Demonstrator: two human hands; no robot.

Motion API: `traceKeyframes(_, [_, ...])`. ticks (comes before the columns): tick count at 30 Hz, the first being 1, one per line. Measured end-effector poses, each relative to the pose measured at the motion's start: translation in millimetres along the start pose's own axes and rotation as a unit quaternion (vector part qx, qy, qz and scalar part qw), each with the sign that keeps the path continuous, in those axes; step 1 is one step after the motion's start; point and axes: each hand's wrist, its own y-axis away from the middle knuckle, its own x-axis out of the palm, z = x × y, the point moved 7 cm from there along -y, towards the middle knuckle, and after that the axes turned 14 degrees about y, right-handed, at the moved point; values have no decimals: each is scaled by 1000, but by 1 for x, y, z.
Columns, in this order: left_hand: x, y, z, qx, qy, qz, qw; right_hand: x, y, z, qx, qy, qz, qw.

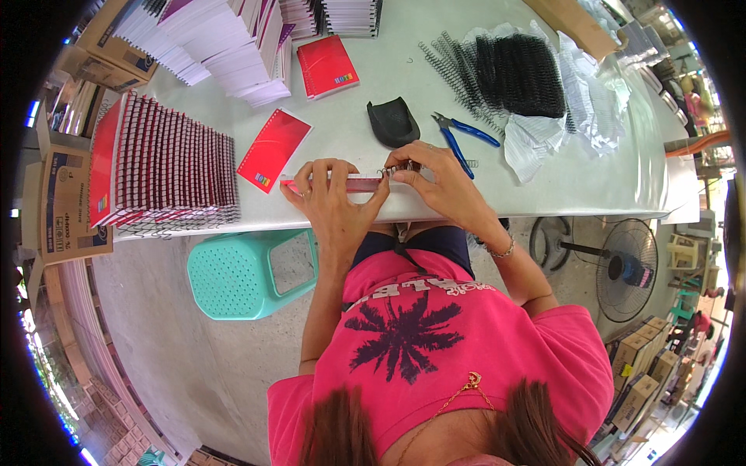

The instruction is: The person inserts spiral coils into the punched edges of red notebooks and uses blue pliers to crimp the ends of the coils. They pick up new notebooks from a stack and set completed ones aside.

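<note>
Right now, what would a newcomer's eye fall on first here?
Probably the bright pink shirt, lower middle. Above it, the left hand holds a red booklet over the table, the right hand at its end. Spiral-bound red books stand at left; black coils lie heaped amid white paper, upper right.

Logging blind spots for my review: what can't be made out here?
Head view, booklet: partly covered by the left hand.
Head view, coil: mostly hidden by the right hand; full length unclear.
Head view, paper stack: cut off by the upper edge.
</note>
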Motion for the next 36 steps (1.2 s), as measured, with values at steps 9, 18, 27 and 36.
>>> traceKeyframes(9, [1,-1,2,-15,-21,17,1000,-1,4,6,-17,51,-39,998])
traceKeyframes(18, [3,-2,4,-31,-30,45,998,0,7,12,-18,77,-42,996])
traceKeyframes(27, [-1,-2,8,-56,11,78,995,0,3,19,-26,128,-75,989])
traceKeyframes(36, [-22,3,20,-80,147,-84,982,2,-5,25,-73,198,-85,974])
